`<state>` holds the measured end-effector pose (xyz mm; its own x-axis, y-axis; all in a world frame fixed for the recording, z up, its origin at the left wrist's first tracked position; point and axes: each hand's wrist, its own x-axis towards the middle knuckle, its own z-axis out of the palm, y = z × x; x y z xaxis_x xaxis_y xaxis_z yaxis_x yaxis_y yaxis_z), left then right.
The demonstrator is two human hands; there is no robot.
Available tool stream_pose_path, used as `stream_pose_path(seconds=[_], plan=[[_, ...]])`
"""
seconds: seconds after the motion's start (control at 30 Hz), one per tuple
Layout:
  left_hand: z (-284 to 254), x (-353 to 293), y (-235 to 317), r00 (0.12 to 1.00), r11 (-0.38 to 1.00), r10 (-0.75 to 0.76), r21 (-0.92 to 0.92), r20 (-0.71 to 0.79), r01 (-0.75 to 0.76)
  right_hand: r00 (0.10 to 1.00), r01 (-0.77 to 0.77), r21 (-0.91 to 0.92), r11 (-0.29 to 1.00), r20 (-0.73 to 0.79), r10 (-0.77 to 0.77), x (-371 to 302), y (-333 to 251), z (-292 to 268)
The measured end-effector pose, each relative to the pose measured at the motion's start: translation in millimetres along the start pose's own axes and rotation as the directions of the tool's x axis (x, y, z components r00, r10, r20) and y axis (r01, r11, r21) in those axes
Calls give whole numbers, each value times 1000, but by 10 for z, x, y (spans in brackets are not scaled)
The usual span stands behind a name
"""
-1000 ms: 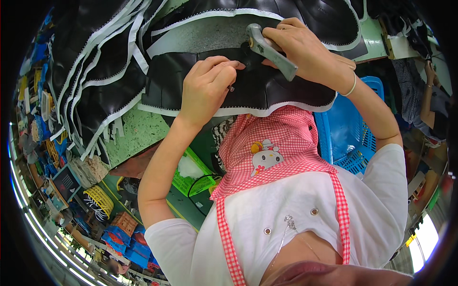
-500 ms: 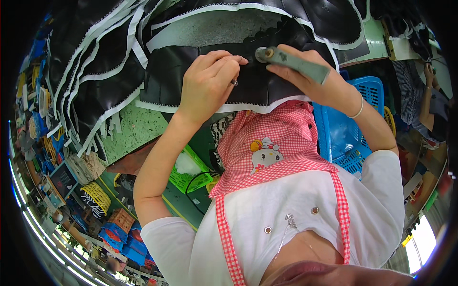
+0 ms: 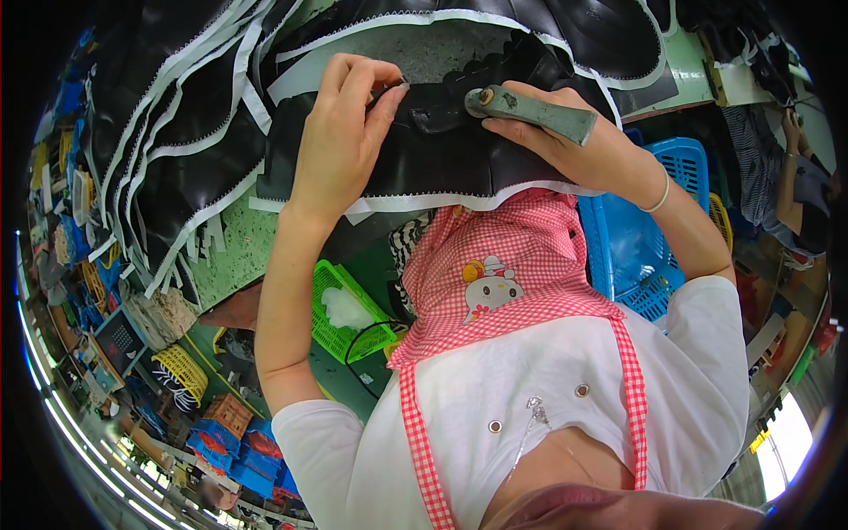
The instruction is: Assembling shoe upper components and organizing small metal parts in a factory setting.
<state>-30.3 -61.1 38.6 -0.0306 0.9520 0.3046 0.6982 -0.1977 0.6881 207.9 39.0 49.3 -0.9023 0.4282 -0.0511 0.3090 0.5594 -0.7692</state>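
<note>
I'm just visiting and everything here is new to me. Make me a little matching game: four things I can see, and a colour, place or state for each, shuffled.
1. Hammer
2. Apron
3. Green basket
4. Nearest black piece

A. Has something white inside
B. Edged in white
C. Red-and-white checked
D. Held in the right hand

Pairs: 1-D, 2-C, 3-A, 4-B

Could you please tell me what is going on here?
The person's right hand grips a metal hammer over a white-edged black panel. The left hand is pinched near the panel's far edge; whether it holds something small is unclear. More black pieces lie on the green worktable.
</note>
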Motion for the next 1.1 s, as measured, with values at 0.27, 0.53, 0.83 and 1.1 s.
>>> stream_pose_path(seconds=[0.27, 0.53, 0.83, 1.1], plan=[[73, 39, -42, 987, 964, -160, -217, -10, 154, 1000, -18, 46, 999, -3, 18, 31, -40, 23], [39, 70, -41, 988, 993, 16, -112, -154, -33, 1000, 19, 27, 999, -24, -19, 25, 32, 36], [11, 57, 54, 962, 901, -270, -343, 32, 265, 992, -82, -3, 997, -99, 82, -27, 48, 73], [-8, 70, 11, 815, 457, -522, -725, 250, 515, 993, -102, -5, 995, -63, 101, -15, -24, 88]])
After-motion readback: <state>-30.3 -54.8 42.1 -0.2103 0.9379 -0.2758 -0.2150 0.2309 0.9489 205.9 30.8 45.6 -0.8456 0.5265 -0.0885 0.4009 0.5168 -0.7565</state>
